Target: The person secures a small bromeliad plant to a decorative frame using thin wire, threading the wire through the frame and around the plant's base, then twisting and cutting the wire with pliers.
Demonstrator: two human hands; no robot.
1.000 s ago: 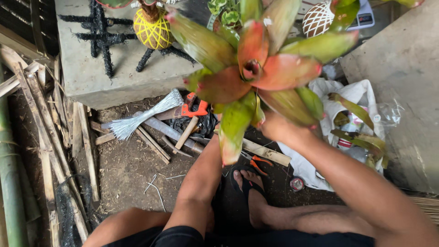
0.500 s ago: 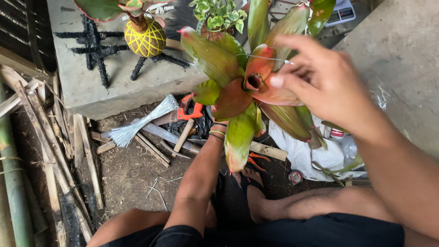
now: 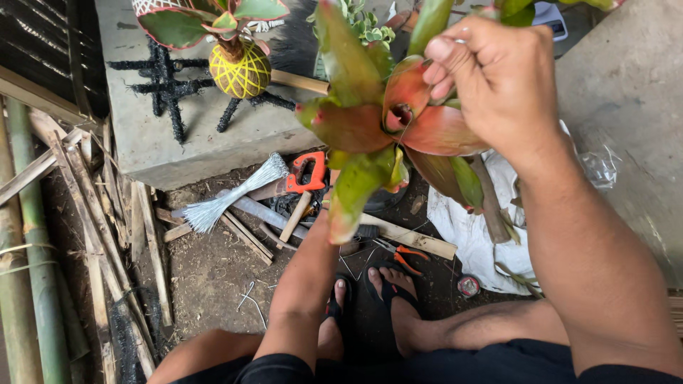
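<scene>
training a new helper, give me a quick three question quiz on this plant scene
1. True or false: the right hand is pinching a thin strand above the red and green plant.
2. What wraps the round base of the second plant on the concrete block? A) yellow string B) blue tape C) white cloth
3. Where does the orange-handled saw lie?

Key
1. True.
2. A: a yellow string ball.
3. On the ground in front of the concrete block, beside the bundle of silver wire. The left hand is hidden under the plant.

R hand [image 3: 498, 78] grips red-green plant [image 3: 398, 128], L hand prob hidden under it
</scene>
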